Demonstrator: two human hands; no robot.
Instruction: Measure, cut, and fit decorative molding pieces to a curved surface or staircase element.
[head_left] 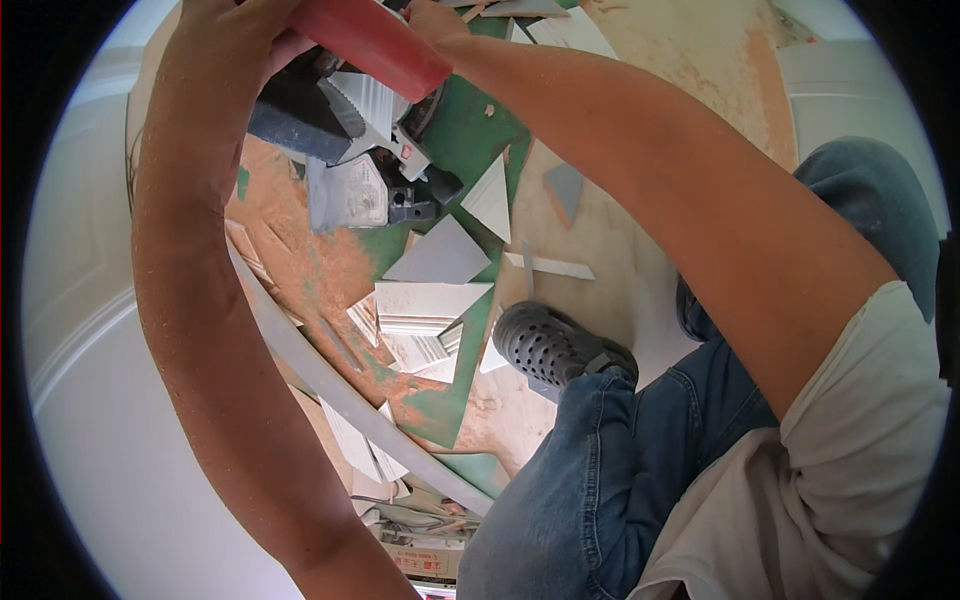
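A miter saw with a red cylindrical housing, a toothed blade and a grey metal base stands at the upper left. My left hand is at the top edge, against the left side of the red housing. Its fingers look curled, and what they hold is hidden. On the other side of the housing my right hand is closed, with its fingers mostly out of sight behind the red part. A long white strip runs beneath my left forearm, along the near left side of the saw.
Several white moulding offcuts and triangular pieces lie on a green sheet strewn with orange-brown sawdust. My dark clog rests close to them. White panels rise at the left. A box lies low in front.
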